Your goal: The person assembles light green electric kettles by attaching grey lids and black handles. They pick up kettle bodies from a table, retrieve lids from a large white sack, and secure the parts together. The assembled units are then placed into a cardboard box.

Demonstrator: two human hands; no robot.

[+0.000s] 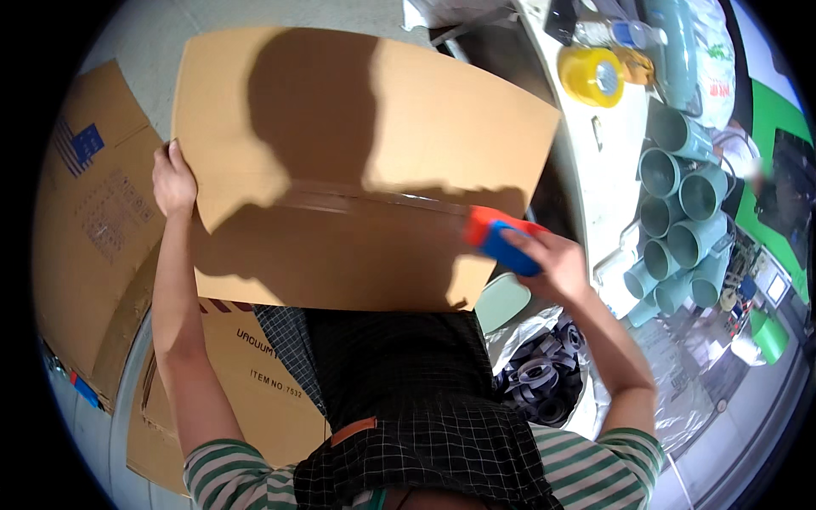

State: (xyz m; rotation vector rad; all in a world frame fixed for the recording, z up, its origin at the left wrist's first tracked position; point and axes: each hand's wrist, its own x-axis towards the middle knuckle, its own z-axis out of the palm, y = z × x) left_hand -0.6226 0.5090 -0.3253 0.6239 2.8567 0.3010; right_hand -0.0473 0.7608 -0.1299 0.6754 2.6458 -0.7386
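Observation:
A large brown cardboard box (374, 127) lies bottom side up in front of me, its two flaps meeting in a seam covered by clear tape (365, 201). My left hand (172, 180) presses on the box's left edge. My right hand (557, 262) grips a red and blue tape dispenser (497, 236) at the right end of the seam, against the box's right edge.
Flattened printed cartons (93, 212) lie on the floor to the left. A white table (608, 161) at the right carries a yellow tape roll (592, 76) and a bottle (616, 34). Stacked green pipe fittings (680, 212) and a bag of grey rings (540, 378) sit nearby.

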